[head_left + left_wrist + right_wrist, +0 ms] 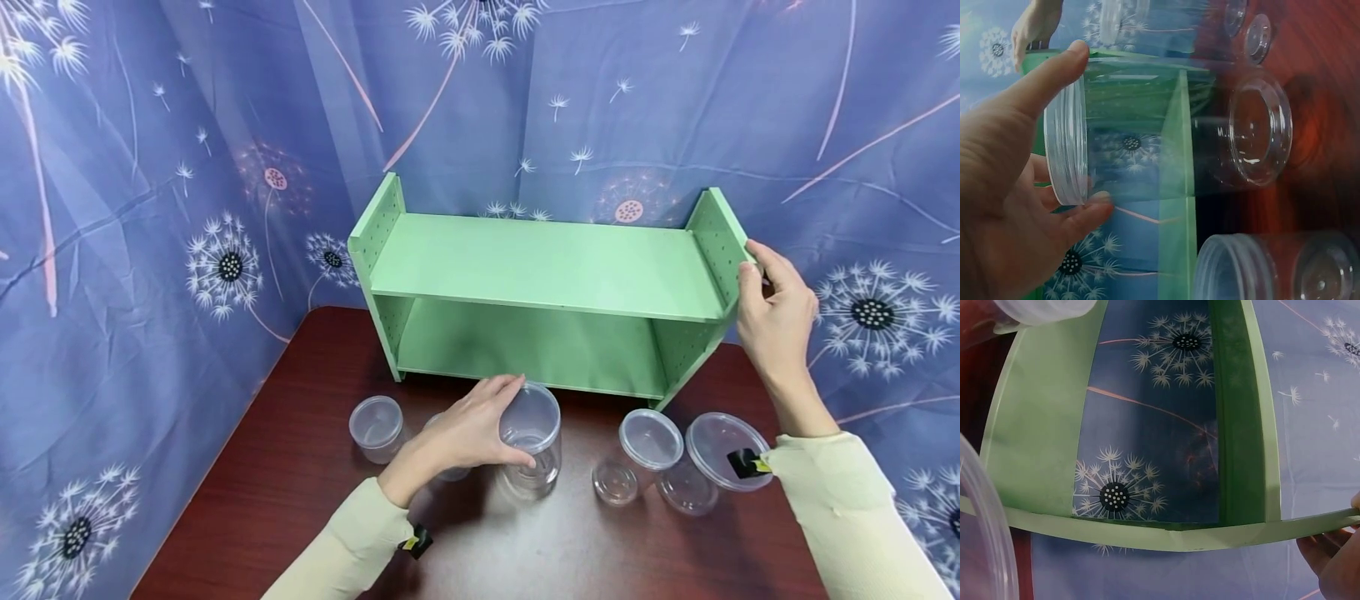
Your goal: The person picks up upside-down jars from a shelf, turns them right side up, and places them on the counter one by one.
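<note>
A tall clear plastic jar [542, 475] with a whitish screw lid stands upright in front of the shelf. My left hand [471, 425] grips it round the lid, thumb on one side and fingers on the other, as the left wrist view shows of the jar [1141, 131]. Its round base is close over the tabletop. My right hand [782, 312] pinches the upper front edge of the right side panel of a light green two-tier shelf [540, 258]. In the right wrist view, fingers of the right hand [1340, 559] wrap that panel's edge.
Left of the held jar stands a short lidded jar [377, 427]; another is mostly hidden behind my left forearm. Two more lidded clear jars, a smaller one [651, 442] and a wider one [722, 450], stand at the right on the dark red table [300, 467]. Dandelion-print cloth [600, 100] hangs behind.
</note>
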Tool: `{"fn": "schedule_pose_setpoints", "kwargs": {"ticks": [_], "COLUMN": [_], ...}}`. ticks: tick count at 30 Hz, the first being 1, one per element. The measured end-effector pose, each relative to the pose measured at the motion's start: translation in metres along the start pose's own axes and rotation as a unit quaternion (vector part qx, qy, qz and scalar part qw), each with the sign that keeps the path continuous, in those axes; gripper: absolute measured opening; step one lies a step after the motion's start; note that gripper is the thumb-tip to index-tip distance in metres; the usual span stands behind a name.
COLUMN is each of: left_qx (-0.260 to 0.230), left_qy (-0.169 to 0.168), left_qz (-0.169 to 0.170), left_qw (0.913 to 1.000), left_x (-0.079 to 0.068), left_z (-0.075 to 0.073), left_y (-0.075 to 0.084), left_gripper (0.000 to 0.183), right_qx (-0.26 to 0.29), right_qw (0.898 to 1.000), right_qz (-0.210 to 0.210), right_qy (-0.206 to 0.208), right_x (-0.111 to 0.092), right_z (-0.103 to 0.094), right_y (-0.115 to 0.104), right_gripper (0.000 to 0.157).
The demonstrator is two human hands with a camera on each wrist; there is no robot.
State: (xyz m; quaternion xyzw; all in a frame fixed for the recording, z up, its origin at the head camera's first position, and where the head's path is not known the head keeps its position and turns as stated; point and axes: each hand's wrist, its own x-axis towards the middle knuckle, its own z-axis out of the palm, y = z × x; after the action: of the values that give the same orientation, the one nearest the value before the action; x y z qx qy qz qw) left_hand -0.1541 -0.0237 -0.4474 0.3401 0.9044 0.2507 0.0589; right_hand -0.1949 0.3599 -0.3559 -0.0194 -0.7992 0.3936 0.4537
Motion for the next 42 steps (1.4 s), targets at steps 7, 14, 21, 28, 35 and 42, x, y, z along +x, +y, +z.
{"fn": "schedule_pose_setpoints", "kwargs": {"ticks": [7,14,21,28,35,42], "left_qx": [0.025,0.047,0.049,0.059,0.076,0.084], "left_qy": [0.001,-0.006,-0.016,-0.001,0.003,0.007], "left_qz": [0.017,0.026,0.018,0.032,0.041,0.040], "left_qw": [0.9995,0.9985,0.9985,0.9978,0.9963,0.9956], "left_x": [0.002,0.004,0.004,0.006,0.007,0.007], "left_z": [0.014,0.024,0.030,0.035,0.038,0.040], "left_y": [0.002,0.003,0.002,0.004,0.005,0.006], "left_gripper": [0.120,0.122,0.122,0.121,0.121,0.121], "right_qx": [0.002,0.002,0.003,0.007,0.010,0.009], "right_qw": [1.000,1.000,1.000,1.000,1.000,1.000], "right_qz": [0.002,0.004,0.002,0.002,0.000,0.005], "right_qy": [-0.003,-0.006,-0.006,-0.007,-0.009,-0.009], "right_x": [0.000,-0.001,-0.002,-0.002,-0.002,-0.002], "right_z": [0.000,-0.001,-0.001,-0.001,-0.001,-0.002], "right_y": [-0.002,-0.003,-0.002,-0.003,-0.004,-0.004], "right_gripper": [0.031,0.031,0.032,0.032,0.032,0.032]}}
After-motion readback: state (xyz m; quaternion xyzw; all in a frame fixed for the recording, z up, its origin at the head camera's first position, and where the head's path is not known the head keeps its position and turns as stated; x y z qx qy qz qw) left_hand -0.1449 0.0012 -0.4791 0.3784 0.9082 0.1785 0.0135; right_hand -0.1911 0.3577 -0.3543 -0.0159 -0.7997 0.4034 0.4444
